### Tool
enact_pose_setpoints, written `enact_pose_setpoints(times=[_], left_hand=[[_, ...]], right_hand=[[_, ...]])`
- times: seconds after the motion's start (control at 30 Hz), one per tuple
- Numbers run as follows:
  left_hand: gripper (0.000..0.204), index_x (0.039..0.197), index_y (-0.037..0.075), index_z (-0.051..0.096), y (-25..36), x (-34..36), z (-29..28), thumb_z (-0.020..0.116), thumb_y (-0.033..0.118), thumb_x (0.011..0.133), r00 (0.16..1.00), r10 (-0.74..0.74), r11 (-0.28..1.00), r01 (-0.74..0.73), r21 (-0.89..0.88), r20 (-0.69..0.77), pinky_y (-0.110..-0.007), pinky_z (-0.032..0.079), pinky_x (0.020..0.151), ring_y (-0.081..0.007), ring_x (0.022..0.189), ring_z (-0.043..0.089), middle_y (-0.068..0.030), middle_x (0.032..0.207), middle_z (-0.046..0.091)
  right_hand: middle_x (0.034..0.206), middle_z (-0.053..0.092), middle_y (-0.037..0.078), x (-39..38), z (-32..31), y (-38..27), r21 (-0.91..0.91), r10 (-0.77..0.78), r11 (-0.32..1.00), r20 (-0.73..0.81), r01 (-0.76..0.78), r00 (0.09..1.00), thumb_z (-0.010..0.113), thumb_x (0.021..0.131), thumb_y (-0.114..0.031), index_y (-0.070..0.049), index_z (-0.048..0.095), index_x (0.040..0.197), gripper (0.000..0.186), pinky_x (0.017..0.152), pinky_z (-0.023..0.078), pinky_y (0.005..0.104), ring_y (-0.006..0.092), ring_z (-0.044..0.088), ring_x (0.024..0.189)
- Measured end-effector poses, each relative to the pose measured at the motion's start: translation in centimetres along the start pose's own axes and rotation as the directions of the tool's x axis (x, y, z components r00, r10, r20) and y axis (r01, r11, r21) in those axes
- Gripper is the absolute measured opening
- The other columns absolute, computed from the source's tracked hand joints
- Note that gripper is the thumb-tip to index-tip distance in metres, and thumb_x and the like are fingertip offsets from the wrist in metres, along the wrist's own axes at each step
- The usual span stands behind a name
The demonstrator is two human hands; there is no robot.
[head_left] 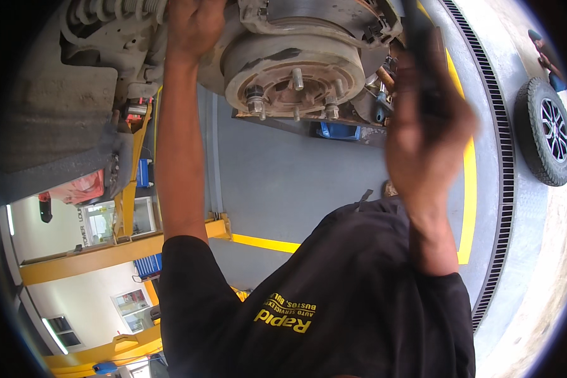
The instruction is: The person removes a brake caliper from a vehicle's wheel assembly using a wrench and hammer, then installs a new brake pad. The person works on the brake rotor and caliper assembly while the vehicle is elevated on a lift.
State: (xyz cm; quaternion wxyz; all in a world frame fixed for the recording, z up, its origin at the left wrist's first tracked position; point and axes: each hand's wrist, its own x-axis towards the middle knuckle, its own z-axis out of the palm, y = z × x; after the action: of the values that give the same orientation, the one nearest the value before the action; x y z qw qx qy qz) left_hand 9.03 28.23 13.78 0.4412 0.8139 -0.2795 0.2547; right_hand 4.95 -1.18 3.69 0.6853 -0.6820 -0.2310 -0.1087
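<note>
A rusty brake disc [290, 55] with protruding wheel studs [297, 79] fills the upper middle. Lug nuts [331, 108] sit on some studs, and a caliper bracket [315, 33] arches above the disc. My left hand [196, 26] is raised to its left, fingers curled; the top edge cuts them off and whatever they hold is hidden. To the right of the disc, my right hand [429, 126] is smeared by motion. Its fingers wrap round a long dark tool [419, 38], whose kind is too blurred to make out.
A coil spring [110, 9] and grimy underbody [50, 120] hang at upper left. Behind the disc are hand tools [380, 107] and a blue bin [338, 131]. Yellow lift beams [94, 259] stand left. Rightward are a floor grate [505, 189], a wheel with tyre [544, 132] and another person [546, 60].
</note>
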Motion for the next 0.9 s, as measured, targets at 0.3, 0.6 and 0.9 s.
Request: enact_pose_setpoints(times=[0.3,0.6,0.9], left_hand=[[0.077,0.096,-0.002,0.063,4.0,0.6,0.7,0.022,0.062,0.11,0.99,-0.098,0.919,0.053,0.392,0.097,-0.039,0.049,0.086,-0.0228,0.088,0.061,-0.0121,0.093,0.062],[0.075,0.098,-0.002,0.061,3.8,0.7,0.9,0.021,0.06,0.111,0.99,-0.086,0.934,0.042,0.355,0.109,-0.039,0.047,0.09,-0.0232,0.092,0.06,-0.0119,0.094,0.062],[0.076,0.1,-0.003,0.061,2.0,1.2,1.0,0.021,0.061,0.111,0.994,-0.047,0.947,0.012,0.32,0.103,-0.039,0.047,0.091,-0.0235,0.093,0.061,-0.0118,0.095,0.063]], right_hand=[[0.128,0.07,0.027,0.0,0.1,0.7,0.084,-0.027,0.996,0.225,0.008,0.974,0.061,0.1,-0.003,0.01,0.056,0.141,0.043,0.088,0.054,0.0294,0.0173,0.07,0.1],[0.119,0.075,0.023,0.1,0.6,0.1,0.003,-0.043,0.999,0.178,0.043,0.983,0.06,0.103,-0.011,0.005,0.061,0.139,0.04,0.092,0.053,0.0315,0.0217,0.071,0.106],[0.099,0.069,0.031,0.3,1.1,0.7,-0.019,-0.008,1.0,0.138,0.01,0.99,0.062,0.092,-0.002,0.006,0.065,0.128,0.037,0.075,0.054,0.0464,0.0448,0.068,0.083]])
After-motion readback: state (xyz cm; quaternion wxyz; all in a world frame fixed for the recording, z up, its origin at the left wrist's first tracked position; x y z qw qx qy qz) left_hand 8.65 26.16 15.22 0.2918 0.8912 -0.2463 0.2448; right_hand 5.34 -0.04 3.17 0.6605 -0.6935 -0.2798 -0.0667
